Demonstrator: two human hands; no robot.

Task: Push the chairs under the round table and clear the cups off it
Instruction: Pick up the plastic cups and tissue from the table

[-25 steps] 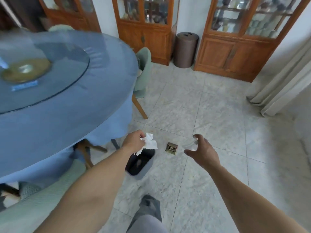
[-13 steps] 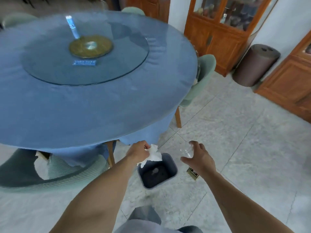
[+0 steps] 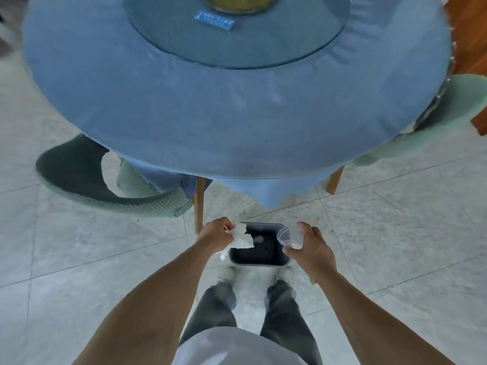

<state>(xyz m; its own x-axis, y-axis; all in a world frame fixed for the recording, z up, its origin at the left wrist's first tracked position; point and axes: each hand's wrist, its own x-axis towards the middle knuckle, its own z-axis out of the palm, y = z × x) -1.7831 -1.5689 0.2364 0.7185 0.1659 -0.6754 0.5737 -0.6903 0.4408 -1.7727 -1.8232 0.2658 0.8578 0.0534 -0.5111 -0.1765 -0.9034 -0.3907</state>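
A round table (image 3: 184, 109) with a blue cloth and a glass turntable (image 3: 237, 40) fills the upper view. A small dark bin (image 3: 259, 252) stands on the floor right in front of my feet. My left hand (image 3: 216, 235) grips crumpled white tissue (image 3: 241, 237) over the bin's left rim. My right hand (image 3: 311, 245) holds a clear plastic cup (image 3: 290, 237), tipped toward the bin's right rim. A green chair (image 3: 87, 177) sits at the table's left, partly under the cloth. Another green chair (image 3: 434, 122) is tucked at the right.
Pale marble floor tiles (image 3: 395, 219) spread on all sides. A blue label (image 3: 214, 20) lies on the turntable near a brass centre (image 3: 239, 2). Wooden cabinet edges (image 3: 471, 35) show at the far right. My legs (image 3: 250, 312) stand just behind the bin.
My view swung to face the table head on and tilted down. Both hands moved in over the bin, which now lies directly at my feet.
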